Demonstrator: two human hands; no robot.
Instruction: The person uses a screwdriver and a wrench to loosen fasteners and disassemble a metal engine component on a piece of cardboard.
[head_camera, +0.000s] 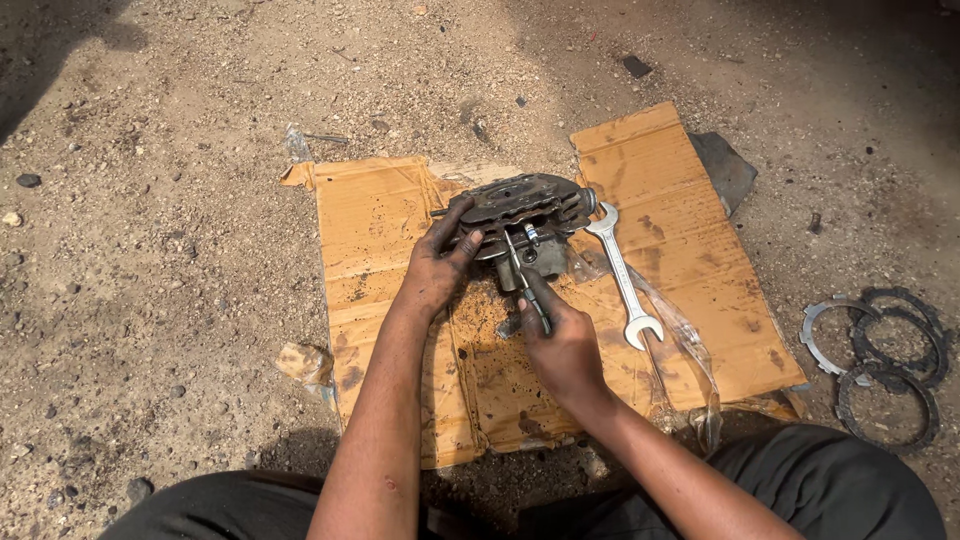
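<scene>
Our left hand (440, 262) grips the greasy dark metal engine part (525, 215) sitting mid-way on the oil-stained flattened brown cardboard (400, 240). Our right hand (562, 345) pinches a slim metal tool (523, 272) poked into it. Greasy fingers could let the tool slip. A silver open-ended spanner (622, 272) lies right of the part; beyond the cardboard, gritty sunlit dirt (150, 250).

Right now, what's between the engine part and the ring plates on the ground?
Head view: a double open-end wrench lies on the cardboard between the engine part and the ring plates, then bare dirt.
</scene>
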